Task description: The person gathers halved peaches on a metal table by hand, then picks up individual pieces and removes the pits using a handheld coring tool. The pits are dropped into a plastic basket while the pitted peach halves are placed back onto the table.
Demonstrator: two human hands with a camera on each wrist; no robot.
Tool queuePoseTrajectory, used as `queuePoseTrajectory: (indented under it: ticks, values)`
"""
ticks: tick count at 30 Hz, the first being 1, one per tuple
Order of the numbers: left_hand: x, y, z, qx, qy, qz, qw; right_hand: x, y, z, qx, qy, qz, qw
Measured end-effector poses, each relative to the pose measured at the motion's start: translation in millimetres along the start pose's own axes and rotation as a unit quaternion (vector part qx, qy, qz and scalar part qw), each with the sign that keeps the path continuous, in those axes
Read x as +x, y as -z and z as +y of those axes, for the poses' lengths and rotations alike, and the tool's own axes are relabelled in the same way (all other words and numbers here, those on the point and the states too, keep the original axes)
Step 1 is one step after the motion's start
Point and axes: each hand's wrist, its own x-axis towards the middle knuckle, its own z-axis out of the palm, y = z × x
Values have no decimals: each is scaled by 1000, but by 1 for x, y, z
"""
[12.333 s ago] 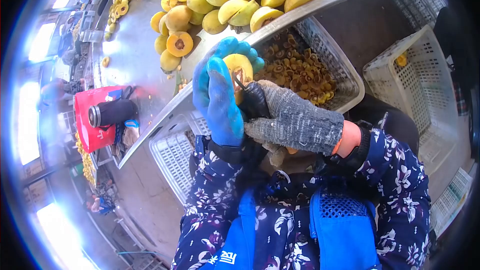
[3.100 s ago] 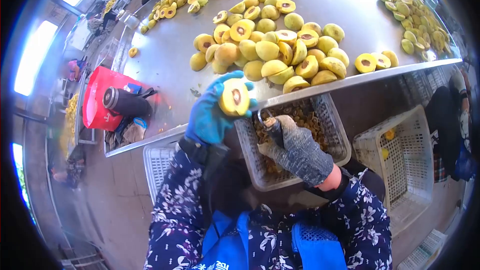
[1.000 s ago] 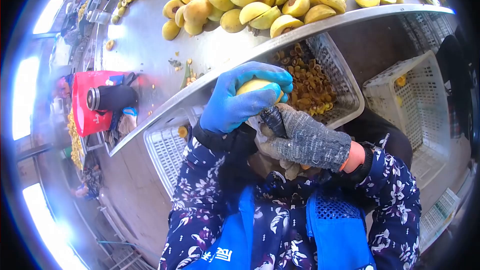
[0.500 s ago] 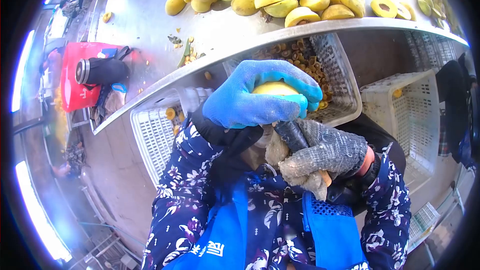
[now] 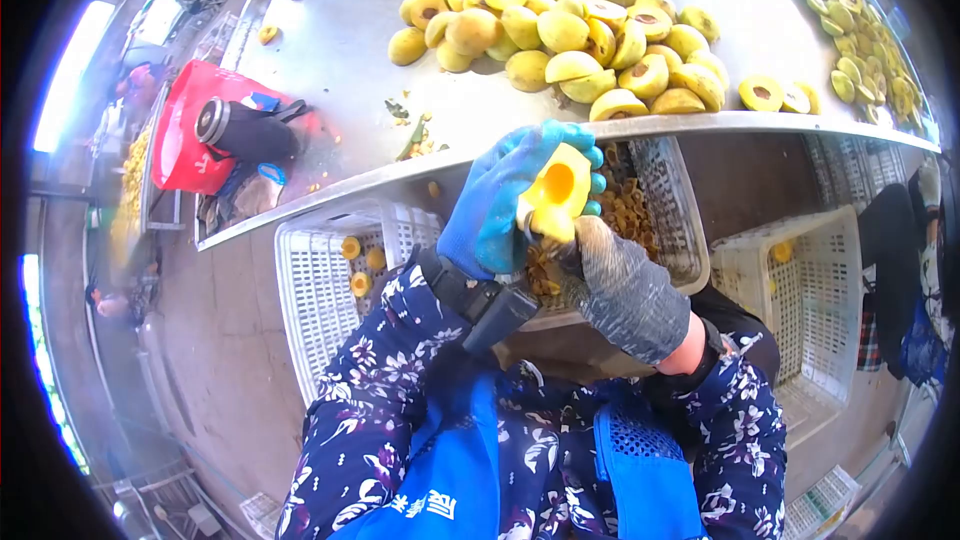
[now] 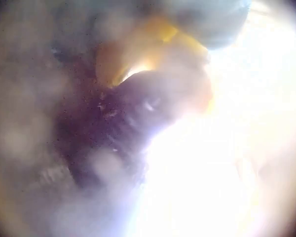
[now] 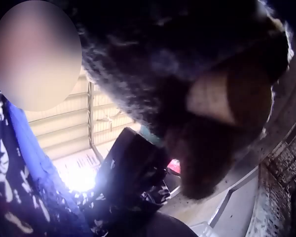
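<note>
In the head view my blue-gloved left hand (image 5: 490, 205) grips a yellow peach half (image 5: 560, 178), its cut face turned up and a smooth hollow showing in the centre. My right hand (image 5: 635, 290), in a grey knit glove, holds a pitting tool close below the peach; its metal loop (image 5: 528, 226) is at the fruit's lower edge. The tool's wooden handle end (image 7: 212, 98) sticks out of the dark glove in the right wrist view. The left wrist view is blurred and overexposed, with the yellow peach near the top.
Peach halves (image 5: 560, 30) are heaped on the metal table (image 5: 350, 50). Below its edge stand a crate (image 5: 690, 240) of brown and yellow scraps and a white crate (image 5: 300, 290) with several yellow pieces. A red bag (image 5: 185, 155) and black flask (image 5: 245, 130) are left; another crate (image 5: 840, 270) is right.
Half a second ago the left fingers covered most of the fruit; now its hollow face shows. About three seconds ago, a peach half in that hand had a brown centre. The head view has shifted.
</note>
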Motion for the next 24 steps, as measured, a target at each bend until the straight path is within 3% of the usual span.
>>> queuePoseTrajectory:
  ticks: [3, 5, 7, 8, 9, 11, 13, 14, 15, 16, 17, 18, 20, 22, 24]
  values:
    - [-12, 2, 6, 53, -4, 47, 998, 1, -4, 0, -60, 52, 22, 997]
    - [-22, 4, 7, 43, 3, 69, 997, 3, -1, -9, -138, 50, -16, 989]
    - [-31, 8, 8, 139, -46, 72, 987, 6, -3, -15, -166, 46, -19, 985]
    - [-29, 28, 10, 399, -153, 24, 904, 7, -2, -18, -187, 30, -34, 981]
    - [-29, 29, 13, 37, -37, 117, 992, 8, -2, -20, -208, 14, -50, 977]
    - [-41, 47, 28, -8, -67, 151, 986, 10, -6, -7, -237, -5, -82, 968]
    - [-68, 71, 40, 104, -156, 222, 957, 9, -7, 13, -268, -35, -102, 957]
    - [-86, 94, 52, 389, -195, 218, 873, 6, -6, 23, -290, -75, -146, 943]
    - [-106, 122, 66, 638, -221, 196, 711, 3, -5, 30, -309, -116, -192, 924]
    - [-126, 160, 80, 575, -123, 278, 759, -3, -4, 31, -320, -98, -133, 933]
    - [-136, 184, 88, 500, -20, 354, 790, -4, -1, 33, -320, -103, -130, 933]
    - [-131, 176, 92, 503, -20, 350, 790, -4, 3, 35, -307, -97, -134, 937]
    - [-117, 146, 104, 742, -179, 257, 593, -3, 4, 37, -293, -95, -134, 942]
    - [-72, 113, 98, 622, -177, 216, 732, -5, 2, 37, -296, -75, -109, 946]
    - [-21, 63, 92, 625, -129, 115, 761, -5, 1, 36, -293, -84, -130, 943]
